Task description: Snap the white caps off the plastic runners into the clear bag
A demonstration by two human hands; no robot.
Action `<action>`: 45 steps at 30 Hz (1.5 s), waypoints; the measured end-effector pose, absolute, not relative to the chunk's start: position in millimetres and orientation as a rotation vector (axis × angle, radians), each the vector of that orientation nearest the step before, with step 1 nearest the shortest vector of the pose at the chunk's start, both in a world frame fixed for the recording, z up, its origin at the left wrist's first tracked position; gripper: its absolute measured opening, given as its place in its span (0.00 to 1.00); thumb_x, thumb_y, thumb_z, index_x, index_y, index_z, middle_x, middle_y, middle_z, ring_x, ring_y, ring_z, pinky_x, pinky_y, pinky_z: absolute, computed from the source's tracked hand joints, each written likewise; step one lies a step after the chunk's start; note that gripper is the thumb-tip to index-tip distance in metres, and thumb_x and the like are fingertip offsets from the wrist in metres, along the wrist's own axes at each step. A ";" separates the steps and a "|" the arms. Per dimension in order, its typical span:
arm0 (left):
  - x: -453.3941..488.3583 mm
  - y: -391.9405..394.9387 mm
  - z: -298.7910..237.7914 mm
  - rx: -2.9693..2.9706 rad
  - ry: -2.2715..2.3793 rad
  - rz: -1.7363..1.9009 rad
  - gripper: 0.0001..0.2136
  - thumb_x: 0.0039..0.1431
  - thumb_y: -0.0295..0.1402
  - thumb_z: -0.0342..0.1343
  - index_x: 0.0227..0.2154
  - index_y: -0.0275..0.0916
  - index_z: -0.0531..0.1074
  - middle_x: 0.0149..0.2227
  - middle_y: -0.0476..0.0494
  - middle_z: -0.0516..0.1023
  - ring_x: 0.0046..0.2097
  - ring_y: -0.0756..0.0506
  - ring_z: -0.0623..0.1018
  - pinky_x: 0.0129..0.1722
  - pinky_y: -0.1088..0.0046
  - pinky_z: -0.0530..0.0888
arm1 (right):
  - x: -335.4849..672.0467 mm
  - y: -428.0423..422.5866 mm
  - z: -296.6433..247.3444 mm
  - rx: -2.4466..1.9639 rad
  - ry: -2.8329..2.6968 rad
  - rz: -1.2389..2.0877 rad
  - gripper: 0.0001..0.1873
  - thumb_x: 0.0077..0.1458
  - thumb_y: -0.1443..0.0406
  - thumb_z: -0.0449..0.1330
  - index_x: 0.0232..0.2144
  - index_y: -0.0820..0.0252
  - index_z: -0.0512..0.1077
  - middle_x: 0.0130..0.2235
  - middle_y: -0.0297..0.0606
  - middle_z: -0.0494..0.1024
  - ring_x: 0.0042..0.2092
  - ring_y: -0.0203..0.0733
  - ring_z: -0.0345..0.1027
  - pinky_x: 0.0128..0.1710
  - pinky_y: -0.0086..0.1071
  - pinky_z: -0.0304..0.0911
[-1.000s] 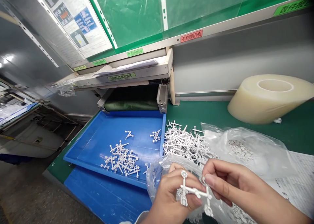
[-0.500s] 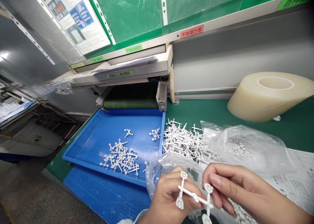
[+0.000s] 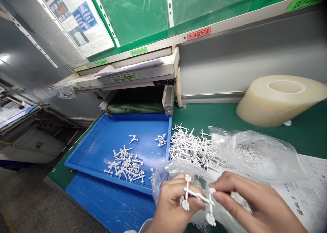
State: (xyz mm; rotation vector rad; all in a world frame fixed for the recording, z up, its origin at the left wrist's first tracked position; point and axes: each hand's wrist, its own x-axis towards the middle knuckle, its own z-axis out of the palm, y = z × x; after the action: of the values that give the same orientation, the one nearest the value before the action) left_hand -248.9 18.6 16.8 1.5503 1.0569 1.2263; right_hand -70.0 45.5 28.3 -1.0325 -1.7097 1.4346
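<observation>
A white H-shaped plastic sprue [image 3: 198, 194] with small round parts at its ends is held low in the head view. My left hand [image 3: 170, 202] is closed on its middle bar between thumb and fingers. With thumb and index finger, my right hand [image 3: 255, 202] pinches the small round part at the upper right end, which the fingertips partly cover. Under both hands lies an open clear plastic bag [image 3: 160, 175] with small pieces inside, largely hidden by the hands.
At the left, a blue tray [image 3: 99, 141] holds several similar sprues [image 3: 127, 165] below a small conveyor [image 3: 138, 105]. White sprue sticks [image 3: 191, 144] are heaped beside it. Rightward are another clear bag [image 3: 276, 158] with small parts, a large tape roll [image 3: 265, 103] and printed paper [image 3: 311, 192].
My right thumb and index finger have closed on the sprue's upper right end. The sprue has shifted slightly left and turned a little in my left hand.
</observation>
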 end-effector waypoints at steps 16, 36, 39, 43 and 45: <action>-248.6 16.2 8.8 1.422 1.410 1.265 0.06 0.58 0.29 0.56 0.31 0.40 0.79 0.29 0.46 0.76 0.32 0.48 0.74 0.34 0.75 0.67 | -94.2 34.1 7.0 -1.054 -1.326 2.090 0.26 0.53 0.41 0.54 0.26 0.58 0.61 0.22 0.24 0.58 0.19 0.27 0.44 0.17 0.24 0.40; -275.1 16.3 3.7 2.291 1.519 1.293 0.15 0.57 0.18 0.54 0.43 0.40 0.75 0.31 0.43 0.75 0.32 0.47 0.70 0.31 0.73 0.69 | -94.8 47.9 0.9 -1.032 -1.135 2.122 0.20 0.54 0.50 0.60 0.24 0.61 0.65 0.19 0.22 0.58 0.18 0.24 0.38 0.16 0.23 0.36; -284.4 15.8 1.2 1.930 1.616 1.300 0.11 0.57 0.19 0.53 0.35 0.40 0.77 0.30 0.46 0.75 0.31 0.48 0.72 0.30 0.75 0.69 | -93.7 50.8 -2.8 -0.946 -1.049 2.110 0.15 0.54 0.55 0.59 0.28 0.61 0.67 0.25 0.29 0.66 0.20 0.27 0.46 0.18 0.24 0.46; -291.1 14.9 -2.6 1.542 1.716 1.262 0.04 0.55 0.25 0.57 0.28 0.37 0.76 0.28 0.47 0.74 0.28 0.50 0.70 0.27 0.77 0.67 | -95.9 55.4 -1.7 -0.925 -0.889 2.200 0.11 0.55 0.59 0.57 0.29 0.61 0.67 0.25 0.28 0.62 0.21 0.28 0.42 0.17 0.22 0.41; -291.7 13.8 -4.7 1.479 1.734 1.241 0.04 0.55 0.27 0.57 0.26 0.36 0.75 0.27 0.47 0.73 0.28 0.49 0.70 0.28 0.76 0.67 | -97.9 57.6 -1.0 -0.924 -0.926 2.203 0.13 0.56 0.56 0.56 0.29 0.61 0.66 0.24 0.27 0.60 0.21 0.28 0.40 0.17 0.22 0.40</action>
State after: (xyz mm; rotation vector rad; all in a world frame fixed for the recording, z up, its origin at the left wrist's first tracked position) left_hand -291.7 13.8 -4.7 1.4787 1.7339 1.2408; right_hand -97.9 57.6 -1.0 -0.9239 -0.9261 2.2031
